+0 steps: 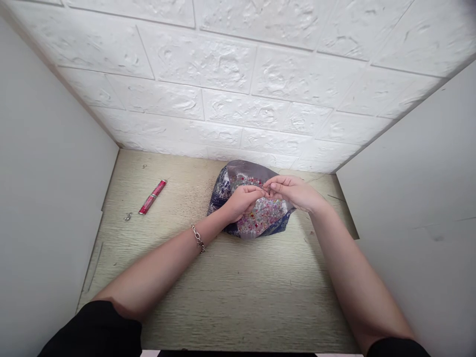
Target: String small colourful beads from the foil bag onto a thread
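A bag (251, 171) of grey and dark blue patterned material lies near the wall, its middle filled with many small colourful beads (262, 216). Over it, my left hand (245, 201) and my right hand (292, 191) meet with their fingertips almost touching. Both hands are closed in a pinch. Whatever sits between the fingers is too small to make out. My left forearm crosses in front of the bag's near left side and hides part of it.
Left of the bag lies a red tube-like packet (152, 197), with a small silvery piece (128, 216) beside it. A tiny bit (145, 166) rests farther back. A white brick-patterned wall (226, 64) backs the wooden table (238, 297); pale panels (48, 173) stand on both sides.
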`<action>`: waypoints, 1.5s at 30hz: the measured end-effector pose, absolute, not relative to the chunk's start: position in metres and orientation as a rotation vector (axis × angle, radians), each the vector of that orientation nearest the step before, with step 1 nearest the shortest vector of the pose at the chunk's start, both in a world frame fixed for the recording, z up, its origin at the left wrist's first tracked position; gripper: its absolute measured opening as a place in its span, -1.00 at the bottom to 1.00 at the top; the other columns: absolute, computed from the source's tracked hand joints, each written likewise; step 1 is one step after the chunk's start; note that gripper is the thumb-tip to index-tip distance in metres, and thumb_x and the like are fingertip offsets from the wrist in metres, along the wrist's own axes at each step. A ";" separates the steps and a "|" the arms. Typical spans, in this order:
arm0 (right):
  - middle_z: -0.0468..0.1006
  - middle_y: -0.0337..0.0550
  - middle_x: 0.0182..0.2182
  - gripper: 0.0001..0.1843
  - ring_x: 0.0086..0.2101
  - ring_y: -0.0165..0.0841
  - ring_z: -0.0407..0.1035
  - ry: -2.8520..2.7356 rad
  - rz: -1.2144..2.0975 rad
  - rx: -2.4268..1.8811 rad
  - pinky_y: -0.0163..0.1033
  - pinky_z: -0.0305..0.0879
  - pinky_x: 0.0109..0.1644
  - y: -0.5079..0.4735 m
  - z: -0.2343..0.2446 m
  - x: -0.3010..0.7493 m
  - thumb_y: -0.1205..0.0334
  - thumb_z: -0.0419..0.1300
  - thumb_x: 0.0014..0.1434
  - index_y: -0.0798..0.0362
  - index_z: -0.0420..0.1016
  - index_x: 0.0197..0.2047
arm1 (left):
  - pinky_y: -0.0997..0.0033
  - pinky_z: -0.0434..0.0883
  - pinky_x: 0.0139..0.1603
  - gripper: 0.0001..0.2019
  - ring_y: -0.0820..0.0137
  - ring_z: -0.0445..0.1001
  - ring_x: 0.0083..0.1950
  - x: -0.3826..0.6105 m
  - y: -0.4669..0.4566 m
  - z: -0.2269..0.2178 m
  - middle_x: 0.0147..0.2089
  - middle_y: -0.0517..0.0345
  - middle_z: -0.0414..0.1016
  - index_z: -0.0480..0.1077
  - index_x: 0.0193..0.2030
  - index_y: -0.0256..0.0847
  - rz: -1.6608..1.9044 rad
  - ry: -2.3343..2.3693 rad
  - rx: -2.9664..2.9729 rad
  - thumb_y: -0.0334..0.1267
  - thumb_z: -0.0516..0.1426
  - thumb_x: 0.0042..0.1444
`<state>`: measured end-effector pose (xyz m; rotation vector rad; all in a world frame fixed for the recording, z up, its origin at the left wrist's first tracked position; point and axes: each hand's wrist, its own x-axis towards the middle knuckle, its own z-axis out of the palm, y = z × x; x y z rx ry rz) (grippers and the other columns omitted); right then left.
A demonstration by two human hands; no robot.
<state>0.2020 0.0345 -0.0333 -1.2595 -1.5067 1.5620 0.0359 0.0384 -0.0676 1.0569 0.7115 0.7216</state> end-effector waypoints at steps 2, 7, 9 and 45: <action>0.41 -0.22 -0.48 -0.76 -0.42 -0.50 0.30 -1.519 1.559 -1.256 -0.29 0.27 -0.22 0.034 -0.034 0.202 0.14 0.11 0.00 0.11 0.40 -0.30 | 0.62 -0.21 -0.77 -0.86 0.70 -0.15 -0.79 0.036 0.038 -0.068 -0.79 0.42 -0.05 0.35 -0.49 -0.27 0.720 0.707 1.055 -0.22 0.11 -0.09; 0.42 -0.22 -0.46 -0.77 -0.42 -0.50 0.31 -1.543 1.548 -1.266 -0.31 0.26 -0.25 0.033 -0.034 0.203 0.15 0.10 0.02 0.11 0.40 -0.29 | 0.61 -0.22 -0.77 -0.87 0.70 -0.15 -0.79 0.036 0.038 -0.067 -0.79 0.42 -0.06 0.35 -0.49 -0.27 0.721 0.708 1.061 -0.24 0.10 -0.09; 0.43 -0.22 -0.45 -0.79 -0.42 -0.51 0.31 -1.545 1.547 -1.267 -0.31 0.26 -0.25 0.033 -0.033 0.203 0.17 0.11 0.01 0.11 0.40 -0.29 | 0.60 -0.22 -0.77 -0.88 0.70 -0.15 -0.79 0.035 0.038 -0.067 -0.80 0.42 -0.06 0.35 -0.50 -0.27 0.728 0.700 1.062 -0.25 0.10 -0.09; 0.43 -0.23 -0.45 -0.83 -0.44 -0.51 0.29 -1.574 1.540 -1.294 -0.33 0.21 -0.29 0.034 -0.034 0.203 0.21 0.12 0.02 0.08 0.41 -0.31 | 0.60 -0.23 -0.78 -0.91 0.71 -0.16 -0.79 0.035 0.038 -0.065 -0.78 0.45 -0.07 0.26 -0.54 -0.28 0.741 0.661 0.967 -0.32 0.07 -0.11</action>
